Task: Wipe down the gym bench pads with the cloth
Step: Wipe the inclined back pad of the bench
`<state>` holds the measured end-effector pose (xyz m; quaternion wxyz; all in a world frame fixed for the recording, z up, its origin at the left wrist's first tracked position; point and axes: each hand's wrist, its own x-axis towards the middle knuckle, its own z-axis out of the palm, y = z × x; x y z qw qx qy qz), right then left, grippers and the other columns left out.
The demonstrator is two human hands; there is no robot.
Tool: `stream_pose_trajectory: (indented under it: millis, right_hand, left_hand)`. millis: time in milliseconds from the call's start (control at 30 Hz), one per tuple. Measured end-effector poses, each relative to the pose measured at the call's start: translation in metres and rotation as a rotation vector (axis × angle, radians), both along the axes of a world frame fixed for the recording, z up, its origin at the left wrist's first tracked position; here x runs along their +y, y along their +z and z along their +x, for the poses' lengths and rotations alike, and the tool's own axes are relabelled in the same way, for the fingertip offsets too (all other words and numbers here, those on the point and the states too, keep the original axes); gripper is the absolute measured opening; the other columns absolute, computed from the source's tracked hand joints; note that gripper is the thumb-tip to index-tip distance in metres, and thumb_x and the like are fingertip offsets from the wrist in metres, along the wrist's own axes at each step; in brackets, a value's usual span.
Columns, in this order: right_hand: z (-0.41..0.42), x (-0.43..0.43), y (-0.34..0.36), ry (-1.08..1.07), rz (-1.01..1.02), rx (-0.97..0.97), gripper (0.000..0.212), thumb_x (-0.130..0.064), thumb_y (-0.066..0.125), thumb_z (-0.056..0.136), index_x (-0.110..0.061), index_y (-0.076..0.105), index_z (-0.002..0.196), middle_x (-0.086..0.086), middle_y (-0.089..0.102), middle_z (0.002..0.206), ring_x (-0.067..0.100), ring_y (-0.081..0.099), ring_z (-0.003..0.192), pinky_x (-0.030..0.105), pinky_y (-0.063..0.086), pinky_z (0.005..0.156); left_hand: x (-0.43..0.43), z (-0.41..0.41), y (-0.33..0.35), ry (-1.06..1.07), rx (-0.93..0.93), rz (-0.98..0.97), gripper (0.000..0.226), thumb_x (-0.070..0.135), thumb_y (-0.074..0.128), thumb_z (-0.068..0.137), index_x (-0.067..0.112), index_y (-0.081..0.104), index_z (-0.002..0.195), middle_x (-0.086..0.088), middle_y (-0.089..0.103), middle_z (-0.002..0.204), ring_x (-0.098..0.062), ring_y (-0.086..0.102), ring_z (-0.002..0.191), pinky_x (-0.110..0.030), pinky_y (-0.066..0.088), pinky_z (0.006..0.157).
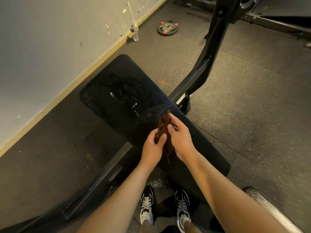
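A black padded gym bench (121,91) runs diagonally from the upper left to the lower right. Its far pad glistens with wet patches and droplets. A seam divides it from the near pad (198,148). Above that seam I hold a bunched brown cloth (164,125) between both hands. My left hand (152,147) pinches the cloth's lower part. My right hand (179,137) grips its upper part with fingers curled around it. One loose end of the cloth dangles down between my wrists.
A pale wall (50,56) runs along the left, close to the bench. A plastic bottle (134,33) and a weight plate (167,28) lie on the rubber floor beyond. A black machine frame (208,52) rises at the right. My sneakers (165,207) stand below the bench.
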<state>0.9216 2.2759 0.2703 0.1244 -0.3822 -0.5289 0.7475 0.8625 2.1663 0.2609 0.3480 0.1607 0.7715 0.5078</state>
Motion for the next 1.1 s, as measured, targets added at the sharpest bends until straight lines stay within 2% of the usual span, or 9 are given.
stream_pose_trajectory:
  millis: [133, 267, 333, 467, 533, 700, 833, 967, 1100]
  right_hand:
    - [0.011, 0.004, 0.005, -0.050, 0.070, -0.084, 0.046, -0.016, 0.049, 0.103, -0.038, 0.046, 0.143, -0.012, 0.058, 0.132, 0.009, 0.057, 0.121, 0.037, 0.050, 0.102]
    - [0.023, 0.007, 0.004, -0.012, -0.051, -0.216, 0.045, -0.029, 0.051, 0.103, -0.038, 0.039, 0.146, -0.003, 0.061, 0.125, 0.010, 0.062, 0.106, 0.024, 0.052, 0.076]
    - [0.030, 0.009, 0.005, 0.002, -0.061, -0.246, 0.045, -0.024, 0.051, 0.103, -0.039, 0.041, 0.144, -0.003, 0.062, 0.118, 0.010, 0.064, 0.099, 0.024, 0.053, 0.071]
    - [0.041, 0.019, 0.011, -0.131, -0.033, -0.242, 0.035, -0.016, 0.049, 0.103, -0.038, 0.055, 0.129, -0.001, 0.062, 0.114, 0.017, 0.066, 0.098, 0.044, 0.060, 0.085]
    - [0.043, 0.020, 0.012, -0.150, -0.022, -0.214, 0.033, -0.014, 0.047, 0.103, -0.038, 0.057, 0.124, 0.000, 0.062, 0.112, 0.018, 0.065, 0.098, 0.044, 0.059, 0.086]
    - [0.039, 0.011, 0.015, -0.110, -0.063, -0.171, 0.030, -0.015, 0.053, 0.101, -0.041, 0.060, 0.113, 0.006, 0.064, 0.110, 0.025, 0.067, 0.101, 0.045, 0.060, 0.085]
    - [0.042, 0.019, 0.014, -0.133, -0.175, -0.129, 0.050, 0.005, 0.052, 0.094, -0.037, 0.065, 0.119, 0.004, 0.059, 0.120, 0.027, 0.064, 0.107, 0.049, 0.059, 0.087]
    - [0.047, 0.020, 0.018, 0.010, -0.191, -0.147, 0.064, 0.014, 0.052, 0.088, -0.034, 0.062, 0.129, 0.001, 0.058, 0.121, 0.022, 0.061, 0.109, 0.044, 0.057, 0.093]
    - [0.047, 0.014, 0.017, -0.033, -0.203, -0.233, 0.032, -0.007, 0.057, 0.097, -0.031, 0.071, 0.111, 0.002, 0.066, 0.117, 0.021, 0.065, 0.105, 0.043, 0.057, 0.091]
  left_hand:
    - [0.004, 0.005, 0.005, 0.095, -0.065, -0.014, 0.020, 0.032, 0.051, 0.104, 0.040, 0.068, 0.111, 0.014, 0.072, 0.108, -0.004, 0.067, 0.106, -0.040, 0.055, 0.098]
    - [0.012, 0.011, 0.008, 0.062, -0.099, -0.033, 0.024, 0.032, 0.047, 0.105, 0.038, 0.068, 0.114, 0.014, 0.072, 0.108, -0.002, 0.067, 0.105, -0.036, 0.056, 0.096]
    - [0.015, 0.011, 0.006, 0.089, -0.117, -0.038, 0.025, 0.035, 0.047, 0.104, 0.037, 0.068, 0.116, 0.011, 0.072, 0.109, -0.006, 0.068, 0.106, -0.038, 0.057, 0.096]
    - [0.016, 0.002, 0.002, 0.235, -0.181, -0.046, 0.028, 0.033, 0.048, 0.105, 0.031, 0.063, 0.128, 0.003, 0.070, 0.116, -0.016, 0.072, 0.098, -0.036, 0.061, 0.085]
    - [0.016, -0.001, 0.004, 0.273, -0.268, 0.013, 0.029, 0.034, 0.050, 0.104, 0.029, 0.061, 0.131, -0.001, 0.071, 0.115, -0.019, 0.074, 0.092, -0.038, 0.062, 0.083]
    - [0.025, 0.009, 0.000, 0.121, -0.410, 0.040, 0.051, 0.044, 0.065, 0.094, 0.038, 0.050, 0.142, 0.005, 0.065, 0.130, -0.015, 0.063, 0.118, -0.042, 0.052, 0.103]
    - [0.026, 0.009, -0.010, 0.226, -0.466, 0.104, 0.068, 0.027, 0.073, 0.091, 0.039, 0.040, 0.149, 0.001, 0.057, 0.141, -0.020, 0.060, 0.124, -0.047, 0.051, 0.104]
    - [0.023, 0.008, -0.012, 0.186, -0.449, 0.074, 0.084, 0.019, 0.075, 0.089, 0.045, 0.029, 0.153, 0.000, 0.046, 0.151, -0.024, 0.049, 0.136, -0.051, 0.044, 0.110]
    - [0.024, 0.010, -0.008, 0.142, -0.494, 0.036, 0.089, 0.015, 0.074, 0.089, 0.050, 0.022, 0.154, -0.002, 0.044, 0.152, -0.025, 0.049, 0.135, -0.051, 0.046, 0.109]
